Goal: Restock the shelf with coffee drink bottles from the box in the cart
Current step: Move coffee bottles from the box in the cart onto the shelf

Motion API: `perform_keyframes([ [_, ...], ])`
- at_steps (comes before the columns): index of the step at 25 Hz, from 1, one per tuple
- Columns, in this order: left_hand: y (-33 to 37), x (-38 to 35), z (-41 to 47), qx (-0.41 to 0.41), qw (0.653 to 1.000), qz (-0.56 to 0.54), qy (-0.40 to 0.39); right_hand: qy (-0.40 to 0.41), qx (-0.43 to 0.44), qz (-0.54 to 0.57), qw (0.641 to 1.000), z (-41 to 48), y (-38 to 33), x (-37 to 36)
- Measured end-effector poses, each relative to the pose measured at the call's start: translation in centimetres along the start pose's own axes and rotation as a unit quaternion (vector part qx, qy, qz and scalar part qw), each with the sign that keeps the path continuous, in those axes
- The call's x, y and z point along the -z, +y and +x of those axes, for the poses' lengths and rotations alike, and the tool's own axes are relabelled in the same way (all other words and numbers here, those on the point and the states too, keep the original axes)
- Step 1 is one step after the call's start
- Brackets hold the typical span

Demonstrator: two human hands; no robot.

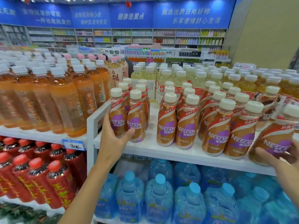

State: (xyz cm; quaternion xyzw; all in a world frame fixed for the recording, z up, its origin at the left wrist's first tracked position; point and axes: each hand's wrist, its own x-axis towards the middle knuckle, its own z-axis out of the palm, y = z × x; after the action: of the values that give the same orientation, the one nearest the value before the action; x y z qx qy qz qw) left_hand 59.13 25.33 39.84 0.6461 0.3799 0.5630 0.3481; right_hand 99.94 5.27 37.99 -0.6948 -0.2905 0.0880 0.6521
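Coffee drink bottles (186,126) stand in rows on the white shelf (161,151), labels facing out, with a gap between the small left block and the main block. Left hand (113,139) spans the front-left pair (127,122): fingers (108,115) wrapped round the outer side, thumb pressed on the inner bottle's label, both bottles upright on the shelf. Right hand (281,157) grips a tilted bottle (273,139) from below at the shelf's right end, base near the front edge, cap leaning right. Box and cart are not in view. Likely step: seat the new bottle and square up the rows. To do it well, stand the tilted bottle fully upright before release, base flat and back from the lip. Slide the pair rather than lift, pressing low on the bodies so nothing topples into the row behind. Close the gap, labels forward. Orange tea bottles (64,102) sit left past the divider, water jugs (158,199) below.
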Motion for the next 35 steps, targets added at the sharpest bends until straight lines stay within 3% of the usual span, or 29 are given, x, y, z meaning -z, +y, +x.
perform_keyframes([
  [2, -0.1, 0.5, -0.2, -0.003, 1.000, -0.011, 0.001, -0.085, -0.103, -0.048, 0.990, 1.3, 5.3, 1.1],
  [4, -0.1, 0.8, -0.4, -0.004, 1.000, -0.025, 0.011, -0.157, -0.130, -0.085, 0.975, 1.7, 6.6, 0.1],
  [7, 0.0, 1.2, -0.4, 0.001, 0.999, -0.031, 0.024, -0.229, -0.116, -0.203, 0.945, -7.4, -2.9, -2.5],
  [8, -0.2, 1.3, -0.2, 0.005, 0.999, -0.027, 0.026, -0.244, -0.083, -0.174, 0.951, -11.3, -7.8, -3.0],
  [10, -0.6, 1.8, 0.2, 0.017, 0.999, -0.018, 0.023, -0.142, 0.012, -0.010, 0.990, -14.4, -9.8, -5.0],
  [11, -0.8, 2.2, 0.4, 0.025, 0.999, -0.018, 0.018, -0.119, 0.032, 0.023, 0.992, -16.0, -10.1, -6.0],
  [12, -0.9, 2.5, 0.6, 0.031, 0.999, -0.017, 0.012, -0.151, 0.067, 0.066, 0.984, -17.2, -10.5, -7.5],
  [15, -0.6, 3.4, 1.0, 0.040, 0.999, -0.006, -0.022, -0.246, 0.083, 0.052, 0.964, -19.0, -11.6, -13.0],
  [19, 0.1, 4.0, 1.1, 0.018, 0.998, -0.004, -0.056, -0.282, 0.079, 0.067, 0.954, -20.0, -12.6, -19.4],
  [24, -0.4, 3.8, 1.0, 0.016, 0.996, -0.032, -0.082, -0.235, 0.084, 0.084, 0.965, -19.9, -12.7, -24.4],
  [35, -1.8, 3.9, 1.6, 0.014, 0.996, -0.023, -0.084, -0.183, 0.073, 0.097, 0.975, -20.6, -11.4, -26.0],
])
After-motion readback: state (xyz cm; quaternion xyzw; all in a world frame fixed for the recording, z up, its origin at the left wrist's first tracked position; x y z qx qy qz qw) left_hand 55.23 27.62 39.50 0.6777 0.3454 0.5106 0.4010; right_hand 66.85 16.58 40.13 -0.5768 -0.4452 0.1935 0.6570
